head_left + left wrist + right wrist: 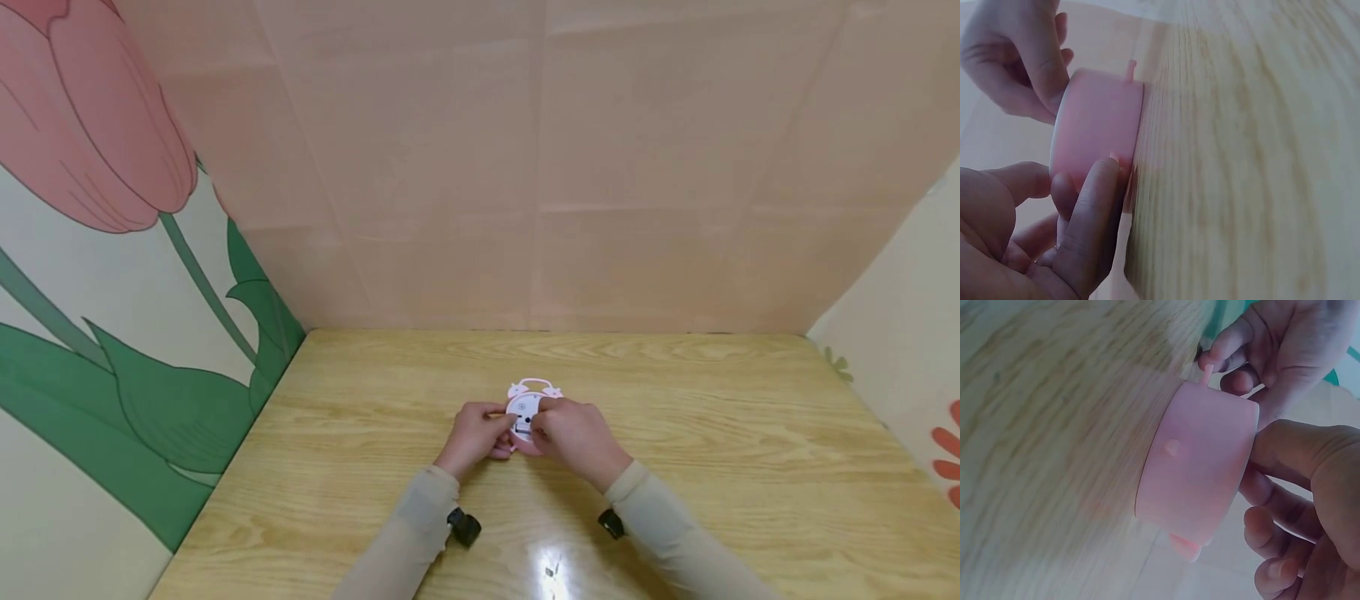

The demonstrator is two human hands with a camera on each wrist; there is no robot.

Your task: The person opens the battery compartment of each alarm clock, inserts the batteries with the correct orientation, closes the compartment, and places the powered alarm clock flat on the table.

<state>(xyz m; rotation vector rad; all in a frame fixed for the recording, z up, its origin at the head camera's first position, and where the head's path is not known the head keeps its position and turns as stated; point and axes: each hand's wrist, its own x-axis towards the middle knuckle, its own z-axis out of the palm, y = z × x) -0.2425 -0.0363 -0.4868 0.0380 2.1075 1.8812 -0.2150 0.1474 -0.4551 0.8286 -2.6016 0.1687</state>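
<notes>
A pink twin-bell alarm clock [523, 402] lies face down on the wooden table, its white back turned up and its handle pointing away from me. My left hand [472, 435] holds its left side, with the thumb on the back and other fingers around the rim near a small pink foot [1114, 159]. On the clock's right half, my right hand [581, 439] bends over the back, thumb and forefinger together against it. Exactly what those fingertips pinch is hidden. A dark round spot and a dark slot show on the back between the hands.
The wood-grain table [360, 392] spreads around the clock. A pinkish-beige sheet [450, 183] covers the wall behind, and a tulip-patterned panel [112, 400] stands at the left. Black wrist devices sit on both sleeves. A light reflection shines near the front.
</notes>
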